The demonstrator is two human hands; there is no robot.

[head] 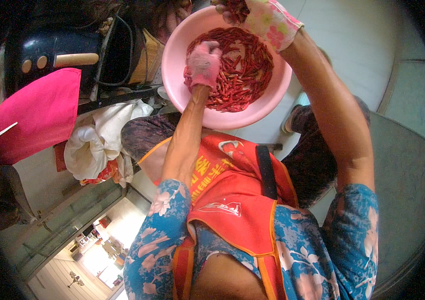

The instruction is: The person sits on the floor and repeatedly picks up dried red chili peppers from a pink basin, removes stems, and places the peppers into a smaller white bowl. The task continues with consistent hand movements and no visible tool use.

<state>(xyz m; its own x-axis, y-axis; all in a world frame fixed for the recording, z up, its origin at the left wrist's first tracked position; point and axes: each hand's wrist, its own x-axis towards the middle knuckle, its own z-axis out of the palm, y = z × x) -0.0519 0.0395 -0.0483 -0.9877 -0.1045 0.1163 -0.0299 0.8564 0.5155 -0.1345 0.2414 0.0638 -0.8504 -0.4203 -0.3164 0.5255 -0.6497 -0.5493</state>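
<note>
A pink plastic basin (227, 122) holds a large heap of dried red chilies (235, 90) and rests before me by my knees. My left hand (204, 64), in a stained pink work glove, reaches into the basin and touches the chilies near its left side. Its fingers are curled down, and whether they grip any is hidden. At the far rim, my right hand (269, 22) wears a white glove with a pink and yellow flower print. Its fingers look dark red and bunched at the picture's upper edge; I cannot tell if they hold something.
To the left stands a black oven-like appliance (60, 48) with a light handle and knobs. A magenta cloth (36, 112) hangs below it, near white plastic bags (96, 142). I wear a red apron (235, 180) bearing writing. A round glass-like surface (400, 180) lies at right.
</note>
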